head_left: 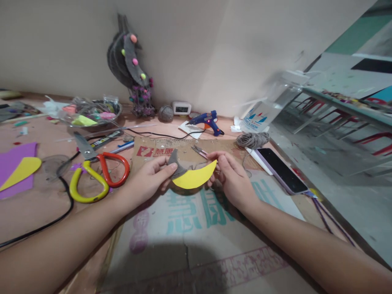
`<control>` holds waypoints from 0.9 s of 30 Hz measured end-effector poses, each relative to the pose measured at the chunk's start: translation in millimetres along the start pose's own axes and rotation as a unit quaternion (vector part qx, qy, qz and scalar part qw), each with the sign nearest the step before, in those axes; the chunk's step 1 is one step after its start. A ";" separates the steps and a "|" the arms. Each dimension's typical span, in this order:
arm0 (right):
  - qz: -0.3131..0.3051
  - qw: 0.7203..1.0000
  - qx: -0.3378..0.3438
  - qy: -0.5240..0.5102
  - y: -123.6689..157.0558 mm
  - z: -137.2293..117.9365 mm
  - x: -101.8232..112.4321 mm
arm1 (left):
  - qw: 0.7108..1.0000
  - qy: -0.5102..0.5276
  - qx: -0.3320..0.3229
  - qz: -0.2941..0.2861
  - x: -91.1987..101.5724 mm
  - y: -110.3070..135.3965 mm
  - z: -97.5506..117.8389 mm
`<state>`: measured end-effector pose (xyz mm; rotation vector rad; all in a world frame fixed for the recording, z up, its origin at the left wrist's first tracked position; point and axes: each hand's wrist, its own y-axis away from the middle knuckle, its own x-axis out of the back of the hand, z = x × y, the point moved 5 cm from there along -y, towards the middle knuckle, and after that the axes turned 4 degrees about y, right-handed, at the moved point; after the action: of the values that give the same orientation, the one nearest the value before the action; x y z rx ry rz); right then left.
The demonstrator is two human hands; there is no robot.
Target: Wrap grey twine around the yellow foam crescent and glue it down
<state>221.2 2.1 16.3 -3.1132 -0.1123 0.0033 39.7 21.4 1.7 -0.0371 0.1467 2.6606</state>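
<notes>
A yellow crescent cutout (pixel 196 178) is held up in front of me, its left end covered in grey yarn (pixel 179 165). My left hand (pixel 157 173) pinches that grey end between thumb and fingers. At the bare yellow tip on the right, my right hand (pixel 231 175) has thumb and forefinger pressed together. A thin grey strand shows behind the crescent; whether the right fingers also grip it I cannot tell. Small snips (pixel 199 152) lie on the cardboard just beyond the right hand.
Large scissors (pixel 118 169) with red and yellow handles lie left. At the back are a blue glue gun (pixel 206 120), a small clock (pixel 181 108) and a bowl of craft bits (pixel 118 116). Grey yarn (pixel 252 140), a phone (pixel 281 169) and a water bottle (pixel 269 106) stand right, near the table edge.
</notes>
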 end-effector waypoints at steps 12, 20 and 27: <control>0.008 0.990 -0.045 0.133 3.8 -4.6 -5.2 | 0.997 -0.074 -0.002 -0.009 -3.2 -0.2 3.8; 0.004 0.990 -0.039 0.133 3.3 -3.0 -3.8 | 0.993 -0.115 -0.014 -0.007 -5.1 1.5 7.3; -0.053 0.990 -0.049 0.121 3.9 3.4 -9.3 | 0.994 -0.102 -0.022 -0.028 -5.8 1.4 4.4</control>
<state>212.2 -2.3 12.8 -3.1690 -0.2778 -0.3930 44.2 18.0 6.5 0.2126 0.0203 2.5923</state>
